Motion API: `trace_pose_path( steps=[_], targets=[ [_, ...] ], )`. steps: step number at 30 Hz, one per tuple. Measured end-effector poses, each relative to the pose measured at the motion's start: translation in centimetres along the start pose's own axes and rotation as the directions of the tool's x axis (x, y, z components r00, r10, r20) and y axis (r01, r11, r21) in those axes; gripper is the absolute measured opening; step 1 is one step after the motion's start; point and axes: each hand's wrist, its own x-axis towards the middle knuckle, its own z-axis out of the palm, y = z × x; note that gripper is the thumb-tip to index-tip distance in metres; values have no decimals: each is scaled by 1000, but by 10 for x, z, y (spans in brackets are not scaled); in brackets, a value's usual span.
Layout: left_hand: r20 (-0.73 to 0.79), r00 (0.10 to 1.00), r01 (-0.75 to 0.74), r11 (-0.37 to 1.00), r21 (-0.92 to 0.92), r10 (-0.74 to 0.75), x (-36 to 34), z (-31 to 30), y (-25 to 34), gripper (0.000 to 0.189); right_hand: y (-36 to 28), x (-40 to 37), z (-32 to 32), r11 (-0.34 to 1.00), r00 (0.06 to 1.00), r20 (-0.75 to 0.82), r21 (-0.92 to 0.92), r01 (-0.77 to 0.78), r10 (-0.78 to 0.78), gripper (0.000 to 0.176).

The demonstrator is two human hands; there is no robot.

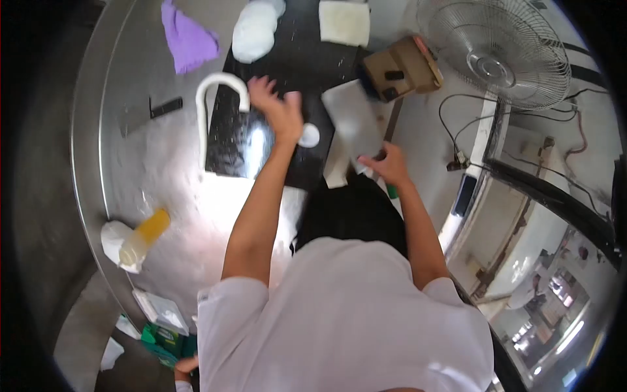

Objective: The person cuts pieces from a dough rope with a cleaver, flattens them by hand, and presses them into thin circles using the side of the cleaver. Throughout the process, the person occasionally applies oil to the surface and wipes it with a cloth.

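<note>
My right hand [386,164] is closed on the lower end of a wide flat metal blade [354,119], tilted over the right edge of a black board [294,157]. Fingers spread, my left hand [279,112] hovers above the board and touches nothing that I can make out. Just right of its wrist lies a small white round piece [309,136]. A long white dough strip [202,117], bent like a hook, is left of my left hand. A large white lump [256,31] sits at the board's top.
Purple cloth [189,40] and a black object [167,108] lie at left, a yellow bottle [145,236] lower left. A folded cream cloth [344,23], brown container [403,68] and fan [493,59] stand at upper right. Another person's hand [187,364] shows at bottom left.
</note>
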Motion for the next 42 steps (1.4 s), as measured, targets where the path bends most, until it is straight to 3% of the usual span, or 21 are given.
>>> trace_pose_path(
  steps=[1,2,3,4,5,6,7,9,10,12,17,20,23,26,28,34,36,38,40,41,42],
  targets=[
    [-66,995,-62,989,134,71,18,-3,2,83,-19,21,0,1000,1000,-27,18,15,-14,53],
    [-125,985,-79,955,287,119,15,-15,7,82,-45,22,1,992,989,100,73,100,-108,50],
    [76,982,-187,804,564,175,12,-21,23,84,-60,22,4,974,950,231,138,180,-208,48],
    [212,968,-223,848,480,134,-1,-16,24,92,-63,38,9,970,945,238,147,193,-224,48],
    [433,901,-332,630,702,-9,-24,-17,23,96,-64,53,16,971,908,344,80,226,-239,48],
    [568,788,-475,353,806,-236,-43,-22,23,100,-63,59,26,967,861,451,22,256,-238,49],
    [564,787,-474,338,813,-251,-45,-25,24,100,-62,61,30,967,854,460,40,252,-242,49],
    [486,828,-387,341,857,-282,-42,-18,22,103,-54,67,29,882,870,333,-176,438,-365,58],
    [484,814,-384,326,864,-321,-52,-23,28,103,-57,51,30,897,870,353,-150,416,-344,58],
    [543,789,-481,260,837,-288,-18,1,25,106,-80,73,8,911,898,403,-279,303,-175,69],
    [586,769,-542,224,810,-255,18,16,18,112,-90,99,3,884,890,364,-269,381,-274,74],
    [671,717,-618,274,737,-188,25,16,20,114,-83,79,14,922,919,312,-224,317,-241,77],
    [623,725,-562,270,782,-295,-9,3,24,120,-63,50,34,946,909,322,-95,310,-266,79],
    [617,678,-572,240,784,-400,-8,9,24,120,-57,44,41,943,936,256,-162,290,-244,82],
    [657,695,-604,258,754,-291,5,14,21,118,-61,55,39,950,936,301,-189,247,-184,84],
    [671,705,-633,225,741,-229,45,31,20,115,-92,79,24,949,936,297,-193,250,-186,77],
    [724,649,-680,249,690,-233,28,21,22,116,-82,67,27,975,936,330,-137,176,-123,79],
    [751,612,-675,331,660,-250,-4,2,13,117,-59,39,48,978,941,295,-72,198,-169,83],
    [734,550,-686,287,669,-398,-4,15,24,118,-54,32,44,984,948,273,-32,178,-163,85],
    [792,576,-719,337,608,-201,0,16,14,119,-53,35,44,978,955,259,-103,178,-147,84],
    [801,577,-730,339,594,-162,4,17,10,119,-54,31,45,983,953,278,-101,154,-120,84]
  ],
)
